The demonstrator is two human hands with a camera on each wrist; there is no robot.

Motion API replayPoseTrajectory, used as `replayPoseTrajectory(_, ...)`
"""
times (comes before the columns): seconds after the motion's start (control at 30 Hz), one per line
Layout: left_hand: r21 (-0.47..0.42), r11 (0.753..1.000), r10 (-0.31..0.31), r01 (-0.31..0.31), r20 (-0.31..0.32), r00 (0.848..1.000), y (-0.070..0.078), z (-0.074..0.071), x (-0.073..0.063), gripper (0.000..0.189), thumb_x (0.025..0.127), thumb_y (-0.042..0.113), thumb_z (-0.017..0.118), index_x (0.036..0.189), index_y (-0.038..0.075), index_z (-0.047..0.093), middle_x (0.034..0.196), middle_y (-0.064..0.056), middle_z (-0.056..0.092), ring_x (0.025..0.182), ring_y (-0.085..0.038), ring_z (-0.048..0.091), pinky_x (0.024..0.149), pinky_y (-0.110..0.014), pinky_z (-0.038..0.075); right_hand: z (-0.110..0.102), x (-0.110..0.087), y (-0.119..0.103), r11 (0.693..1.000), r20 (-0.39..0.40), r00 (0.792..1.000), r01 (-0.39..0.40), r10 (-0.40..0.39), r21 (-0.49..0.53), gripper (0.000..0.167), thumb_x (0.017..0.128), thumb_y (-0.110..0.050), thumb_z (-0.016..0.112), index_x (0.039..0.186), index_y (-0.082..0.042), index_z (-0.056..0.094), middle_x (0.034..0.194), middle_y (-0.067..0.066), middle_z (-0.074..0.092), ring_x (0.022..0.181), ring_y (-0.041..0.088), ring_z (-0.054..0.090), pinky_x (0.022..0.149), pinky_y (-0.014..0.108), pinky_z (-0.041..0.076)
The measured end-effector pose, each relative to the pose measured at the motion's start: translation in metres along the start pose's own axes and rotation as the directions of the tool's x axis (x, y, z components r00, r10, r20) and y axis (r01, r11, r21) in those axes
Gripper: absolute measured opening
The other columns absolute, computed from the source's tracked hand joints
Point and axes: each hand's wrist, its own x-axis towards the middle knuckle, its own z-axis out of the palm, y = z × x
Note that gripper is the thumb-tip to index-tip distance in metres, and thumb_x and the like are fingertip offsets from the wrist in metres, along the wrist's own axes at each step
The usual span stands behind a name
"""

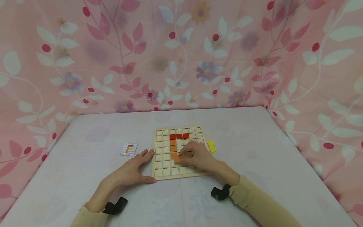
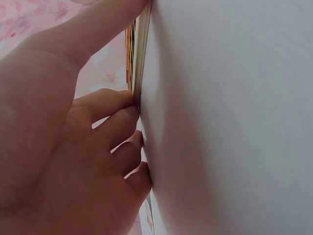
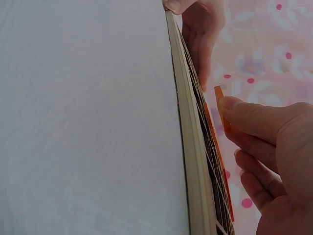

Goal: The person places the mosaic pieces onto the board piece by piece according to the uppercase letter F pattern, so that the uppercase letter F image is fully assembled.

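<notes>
A wooden grid board [image 1: 167, 177] lies on the table. Three red tiles [image 1: 179, 136] form a row near its top, and orange tiles [image 1: 173, 145] run downward below the leftmost red one. Over the lower end of that column, my right hand [image 1: 197, 156] pinches an orange tile [image 3: 219, 98] between thumb and finger. In the right wrist view this tile is tilted and held just off the board face. My left hand [image 1: 131, 170] rests with spread fingers against the board's left side, its thumb at the near left corner. Some squares are hidden behind my right hand.
Left of the board lies a small card [image 1: 129, 149] printed with a coloured grid pattern. Yellow tiles [image 1: 211, 147] lie just off the board's right side. A white cloth covers the table [image 1: 181, 205], and a pink floral curtain [image 1: 181, 63] hangs behind it.
</notes>
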Motion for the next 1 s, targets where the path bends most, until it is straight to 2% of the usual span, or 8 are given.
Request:
replayPoseTrajectory(0.23, 0.000, 1.000, -0.005, 0.005, 0.001, 1.000, 0.001, 0.000, 0.000, 0.108, 0.073, 0.058, 0.083, 0.158, 0.017, 0.032, 0.165, -0.016, 0.023, 0.149, -0.048, 0.021, 0.112, -0.069, 0.026, 0.002, 0.001, -0.005, 0.999, -0.006, 0.999, 0.033, -0.033, -0.016, 0.021, 0.075, -0.029, 0.089, 0.093, -0.023, 0.079, 0.093, -0.015, 0.070, 0.095, 0.014, 0.060, 0.082, 0.035, 0.048)
replayPoseTrajectory(0.67, -0.002, 1.000, -0.010, 0.010, 0.000, 1.000, 0.001, 0.000, 0.000, 0.107, 0.072, 0.058, 0.083, 0.158, 0.018, 0.032, 0.164, -0.016, 0.024, 0.148, -0.048, 0.022, 0.112, -0.069, 0.026, 0.010, 0.003, -0.003, 0.998, 0.009, 0.998, 0.061, -0.060, -0.028, 0.019, 0.077, -0.028, 0.088, 0.092, -0.021, 0.079, 0.091, -0.011, 0.066, 0.088, 0.014, 0.057, 0.075, 0.029, 0.046)
replayPoseTrajectory(0.83, -0.007, 1.000, -0.022, 0.022, 0.003, 1.000, 0.002, 0.000, 0.000, 0.107, 0.072, 0.058, 0.083, 0.158, 0.019, 0.032, 0.165, -0.016, 0.023, 0.149, -0.047, 0.022, 0.112, -0.069, 0.026, 0.011, 0.002, -0.005, 0.998, 0.026, 0.998, 0.055, -0.054, -0.025, 0.019, 0.078, -0.026, 0.088, 0.093, -0.020, 0.078, 0.092, -0.011, 0.067, 0.091, 0.012, 0.058, 0.080, 0.031, 0.047)
replayPoseTrajectory(1.0, -0.004, 1.000, -0.022, 0.022, 0.005, 1.000, 0.002, 0.000, 0.000, 0.107, 0.072, 0.059, 0.082, 0.158, 0.019, 0.032, 0.165, -0.016, 0.023, 0.149, -0.048, 0.021, 0.112, -0.069, 0.025, 0.012, 0.002, -0.006, 0.997, 0.028, 0.997, 0.070, -0.069, -0.042, 0.020, 0.078, -0.025, 0.088, 0.094, -0.019, 0.078, 0.091, -0.011, 0.067, 0.091, 0.013, 0.057, 0.079, 0.030, 0.048)
